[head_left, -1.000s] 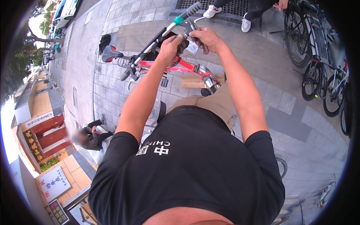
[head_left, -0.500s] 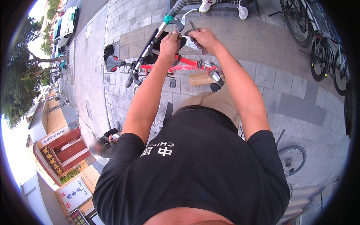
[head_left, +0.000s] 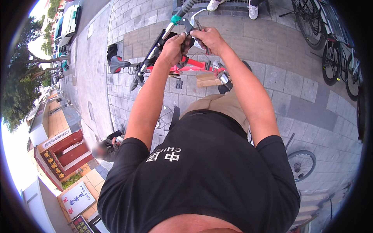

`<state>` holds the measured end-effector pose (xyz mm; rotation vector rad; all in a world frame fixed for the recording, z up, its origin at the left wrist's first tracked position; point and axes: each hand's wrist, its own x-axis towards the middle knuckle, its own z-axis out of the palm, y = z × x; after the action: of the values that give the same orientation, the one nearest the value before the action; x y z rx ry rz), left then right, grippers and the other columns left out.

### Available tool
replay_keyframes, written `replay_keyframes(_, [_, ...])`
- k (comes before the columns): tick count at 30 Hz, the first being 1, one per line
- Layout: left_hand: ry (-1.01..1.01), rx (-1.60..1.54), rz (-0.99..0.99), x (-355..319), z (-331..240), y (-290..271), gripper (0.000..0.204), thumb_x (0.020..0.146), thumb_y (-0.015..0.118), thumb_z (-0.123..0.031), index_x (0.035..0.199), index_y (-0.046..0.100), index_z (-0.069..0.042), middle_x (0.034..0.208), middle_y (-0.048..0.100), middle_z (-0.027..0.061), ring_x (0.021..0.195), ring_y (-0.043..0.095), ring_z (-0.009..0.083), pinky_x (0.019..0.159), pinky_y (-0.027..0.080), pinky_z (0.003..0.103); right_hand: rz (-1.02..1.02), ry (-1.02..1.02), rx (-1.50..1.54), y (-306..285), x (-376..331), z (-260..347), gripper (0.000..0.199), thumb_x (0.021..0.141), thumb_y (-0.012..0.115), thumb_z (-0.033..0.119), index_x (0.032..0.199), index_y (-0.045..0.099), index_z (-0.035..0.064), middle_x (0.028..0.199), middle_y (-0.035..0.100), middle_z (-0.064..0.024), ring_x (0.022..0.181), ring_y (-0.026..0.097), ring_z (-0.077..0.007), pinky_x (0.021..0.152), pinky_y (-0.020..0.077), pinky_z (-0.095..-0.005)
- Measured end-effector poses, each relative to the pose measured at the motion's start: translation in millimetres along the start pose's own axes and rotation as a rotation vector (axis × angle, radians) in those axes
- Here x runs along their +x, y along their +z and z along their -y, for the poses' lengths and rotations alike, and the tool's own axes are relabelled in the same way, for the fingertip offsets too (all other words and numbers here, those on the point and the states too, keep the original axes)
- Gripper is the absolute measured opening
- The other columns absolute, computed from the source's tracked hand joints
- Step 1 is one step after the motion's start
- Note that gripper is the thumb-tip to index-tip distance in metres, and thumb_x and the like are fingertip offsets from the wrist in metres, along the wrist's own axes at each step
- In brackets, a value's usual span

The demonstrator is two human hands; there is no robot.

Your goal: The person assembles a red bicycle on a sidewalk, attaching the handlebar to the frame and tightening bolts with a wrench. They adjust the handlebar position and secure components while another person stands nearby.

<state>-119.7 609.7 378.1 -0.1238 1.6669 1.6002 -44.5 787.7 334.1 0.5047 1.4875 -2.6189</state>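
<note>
Red bicycle (head_left: 196, 64) on grey paving (head_left: 130, 103) (more bicycles (head_left: 333, 39) at right)

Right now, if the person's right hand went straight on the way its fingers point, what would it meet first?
Most likely the left hand, close beside the right hand on its left. Depth is unclear in this view, so the brake lever's dark bracket might come first instead.

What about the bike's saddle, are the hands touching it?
No: the left hand and right hand are by the brake lever, apart from the saddle.
</note>
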Motion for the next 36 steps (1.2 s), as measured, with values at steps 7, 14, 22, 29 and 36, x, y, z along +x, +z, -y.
replay_keyframes(7, [0.12,0.163,-0.046,-3.6,3.4,0.8,0.026,0.11,0.062,-0.025,0.103,0.067,0.0,0.089,0.072,0.0096,0.071,0.065,0.0156,0.06,0.045,0.027,0.009,-0.059,-0.041,0.2,-3.5,-3.3,0.03,0.09,0.082,0.026,0.077,0.067,0.0031,0.067,0.06,-0.0011,0.051,0.048,-0.0085,0.045,0.0358,-0.0302])
replay_keyframes(14, [0.026,0.197,0.029,-15.4,-21.4,-0.6,0.029,0.111,0.058,-0.017,0.119,0.066,0.009,0.102,0.075,0.0151,0.092,0.077,0.0239,0.084,0.062,0.032,-0.108,-0.128,-0.159,12.4,-16.6,2.2,0.027,0.09,0.081,0.024,0.088,0.075,-0.0021,0.078,0.071,-0.0033,0.066,0.06,-0.0096,0.061,0.0505,-0.0309])
replay_keyframes(22, [0.116,0.551,-0.071,-17.2,-25.6,-1.5,0.035,0.107,0.066,-0.02,0.12,0.071,0.012,0.105,0.078,0.0162,0.094,0.077,0.022,0.088,0.061,0.033,-0.242,-0.046,0.16,43.7,-31.9,2.8,0.025,0.087,0.082,0.02,0.085,0.074,-0.0038,0.078,0.072,-0.0058,0.07,0.063,-0.0111,0.063,0.0507,-0.0297])
replay_keyframes(29, [0.393,1.07,-0.282,-27.0,-22.3,15.4,0.034,0.102,0.066,-0.025,0.118,0.075,0.004,0.099,0.08,0.0188,0.089,0.077,0.0221,0.082,0.058,0.037,-0.427,0.021,0.201,62.2,-6.8,-11.2,0.023,0.08,0.078,0.019,0.076,0.068,-0.0013,0.071,0.066,-0.0051,0.06,0.056,-0.0117,0.053,0.0434,-0.0336])
replay_keyframes(36, [0.638,1.094,-0.417,-22.9,-1.8,25.9,0.025,0.099,0.065,-0.018,0.108,0.073,0.004,0.099,0.075,0.0263,0.093,0.075,0.0396,0.082,0.057,0.045,-0.495,-0.031,0.039,67.1,4.5,-14.2,0.025,0.083,0.078,0.023,0.073,0.063,0.0062,0.063,0.056,0.0005,0.05,0.049,-0.0106,0.045,0.0362,-0.0335])
